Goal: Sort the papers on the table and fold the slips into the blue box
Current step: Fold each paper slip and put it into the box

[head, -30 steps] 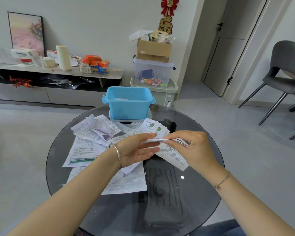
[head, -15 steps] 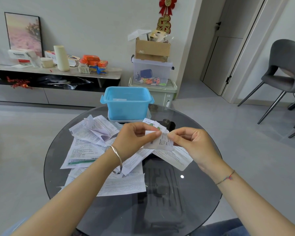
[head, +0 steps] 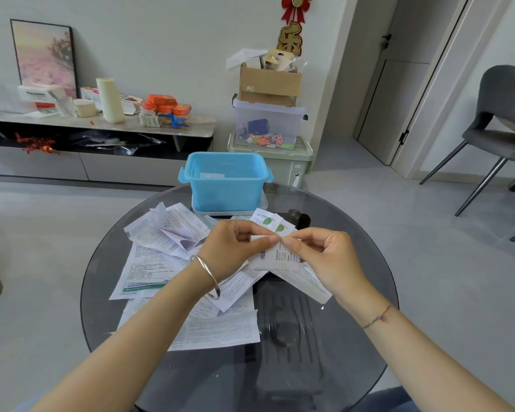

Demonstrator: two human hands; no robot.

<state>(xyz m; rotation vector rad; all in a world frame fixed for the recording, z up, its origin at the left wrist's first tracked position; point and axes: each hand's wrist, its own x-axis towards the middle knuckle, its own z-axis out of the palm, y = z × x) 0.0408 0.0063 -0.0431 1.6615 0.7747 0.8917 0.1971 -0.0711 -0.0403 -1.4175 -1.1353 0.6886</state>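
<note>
Left grip [head: 229,248] and right grip [head: 324,257] both pinch the top edge of one small printed slip [head: 275,258]. On each, the thumb and forefinger are closed on the paper, and the two pinches almost touch at the middle of that edge. My other fingers are curled in. The slip hangs down from the pinch, lifted off the tabletop [head: 339,337], with the printed side facing me. I can't tell if it is already creased. Loose papers [head: 149,263] overlap across the left and centre of the round dark glass tabletop, and some are crumpled. One long sheet [head: 306,282] runs out under my right grip toward the near right. Two small leaflets with green leaf marks [head: 265,220] lie just behind the slip, near the blue box [head: 226,185]. The box stands upright and open at the far edge of the tabletop, on a pale flat lid or tray [head: 229,211]. One white slip [head: 211,175] lies inside the box on its bottom. There is a silver bangle [head: 208,275] on my left wrist and a coloured thread [head: 376,318] on my right. Past the tabletop, a cardboard box [head: 268,84] sits on a clear bin [head: 268,126] against the far wall. A grey chair [head: 500,120] stands at far right.
</note>
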